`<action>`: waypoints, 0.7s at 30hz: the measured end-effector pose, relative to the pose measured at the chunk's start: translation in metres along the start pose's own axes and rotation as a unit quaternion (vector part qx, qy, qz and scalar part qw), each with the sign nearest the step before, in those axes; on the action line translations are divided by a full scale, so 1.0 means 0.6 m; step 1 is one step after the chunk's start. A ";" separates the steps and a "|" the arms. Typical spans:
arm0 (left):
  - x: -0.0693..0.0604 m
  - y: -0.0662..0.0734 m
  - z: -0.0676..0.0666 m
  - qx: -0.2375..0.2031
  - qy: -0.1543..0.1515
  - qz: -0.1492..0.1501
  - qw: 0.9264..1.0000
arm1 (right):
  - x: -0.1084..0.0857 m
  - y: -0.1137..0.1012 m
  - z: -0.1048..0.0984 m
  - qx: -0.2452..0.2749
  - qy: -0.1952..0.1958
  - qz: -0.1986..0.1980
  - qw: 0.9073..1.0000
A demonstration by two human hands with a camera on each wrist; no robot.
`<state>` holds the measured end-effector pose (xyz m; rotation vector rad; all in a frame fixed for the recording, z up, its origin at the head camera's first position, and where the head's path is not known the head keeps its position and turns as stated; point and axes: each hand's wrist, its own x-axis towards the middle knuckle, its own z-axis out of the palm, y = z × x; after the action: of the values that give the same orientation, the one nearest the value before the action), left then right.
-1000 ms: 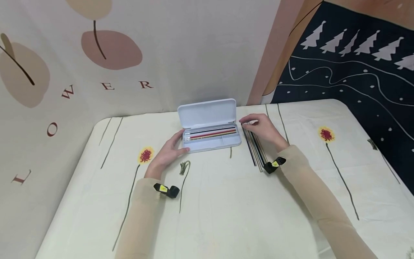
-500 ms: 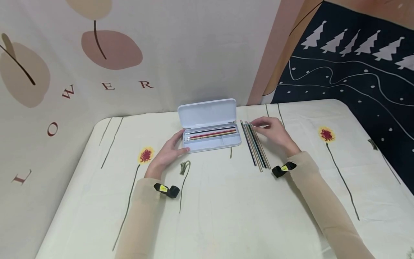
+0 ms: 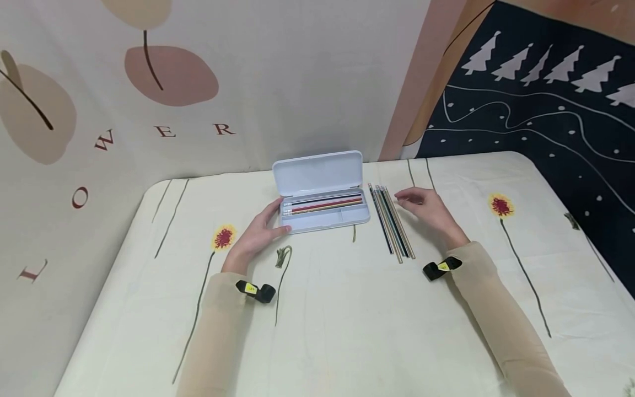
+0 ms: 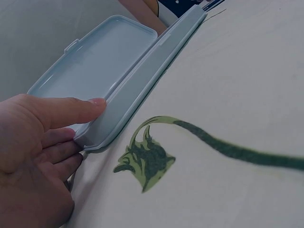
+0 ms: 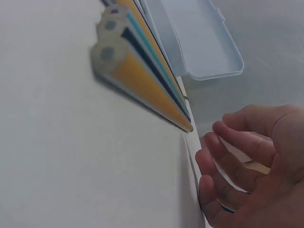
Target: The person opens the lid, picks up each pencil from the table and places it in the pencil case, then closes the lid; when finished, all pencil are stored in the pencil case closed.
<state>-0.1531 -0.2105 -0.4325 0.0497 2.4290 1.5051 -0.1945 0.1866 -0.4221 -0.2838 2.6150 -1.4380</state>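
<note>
Left hand: grip pinches the left end of the pale blue pencil case, thumb at its front corner. Case sits near the far edge of the desk, lid raised; several pencils lie lengthwise in the back compartment. Right hand: grip loose, fingers softly bent and slightly spread, just right of the loose pencils, which lie beside the case.

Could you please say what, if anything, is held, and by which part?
The left hand grips the pale blue rectangular case by its left end; the right hand holds nothing.
</note>
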 end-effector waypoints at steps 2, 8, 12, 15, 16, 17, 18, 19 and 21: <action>-0.001 0.000 0.000 0.000 0.000 0.001 1.000 | -0.001 0.000 0.000 0.001 -0.007 0.007 1.000; -0.001 0.001 0.000 0.002 -0.001 0.003 1.000 | -0.002 0.005 0.007 -0.027 -0.028 0.023 0.999; 0.000 0.000 0.000 0.002 -0.001 0.005 1.000 | -0.002 0.006 0.019 -0.050 -0.016 0.027 0.998; -0.001 0.000 0.000 0.005 0.000 0.004 1.000 | -0.001 0.002 0.029 -0.071 -0.006 0.029 0.997; -0.001 0.000 0.000 0.008 0.000 0.005 1.000 | -0.001 0.001 0.032 -0.076 -0.003 0.030 0.997; -0.001 0.000 0.000 0.008 0.000 0.005 1.000 | -0.001 0.000 0.035 -0.081 0.001 0.031 0.996; -0.001 0.000 0.000 0.009 0.000 0.005 1.000 | -0.001 -0.001 0.037 -0.083 0.005 0.030 0.996; -0.001 0.000 0.001 0.009 0.000 0.005 1.000 | -0.001 -0.002 0.038 -0.085 0.009 0.032 0.996; -0.001 0.000 0.001 0.009 0.000 0.004 1.000 | 0.000 -0.003 0.041 -0.088 0.017 0.036 0.995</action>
<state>-0.1526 -0.2101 -0.4329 0.0634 2.4464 1.4868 -0.1887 0.1653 -0.4336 -0.1844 2.7543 -1.2032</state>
